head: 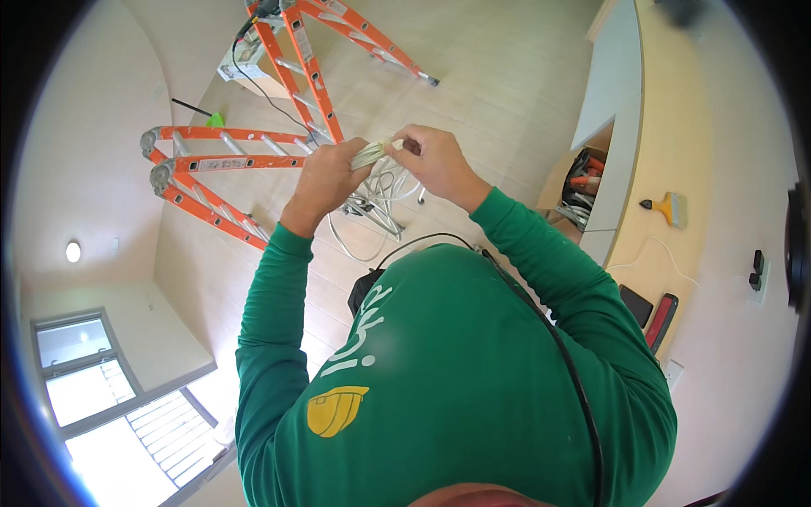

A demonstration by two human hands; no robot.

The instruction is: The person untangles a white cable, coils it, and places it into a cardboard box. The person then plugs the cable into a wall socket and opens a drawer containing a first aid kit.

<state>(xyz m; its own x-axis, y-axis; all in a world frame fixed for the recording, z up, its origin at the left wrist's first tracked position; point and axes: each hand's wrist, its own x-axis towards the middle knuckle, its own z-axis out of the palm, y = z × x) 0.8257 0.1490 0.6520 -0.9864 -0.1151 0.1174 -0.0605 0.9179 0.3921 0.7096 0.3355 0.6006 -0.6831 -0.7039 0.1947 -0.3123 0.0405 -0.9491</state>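
My left hand is closed around a bundle of white cables in front of my chest. At the bundle's right end, my right hand pinches it between thumb and fingers. A yellowish band or tape seems to lie around the bundle between the hands; its details are too small to tell. Loose loops of white cable hang below the hands, above or on the tiled floor.
Orange ladders stand ahead and to the left. At right a wooden countertop bears a paintbrush and a red and black tool or case. Under it, a box holds tools and cables. A black cord crosses my shirt.
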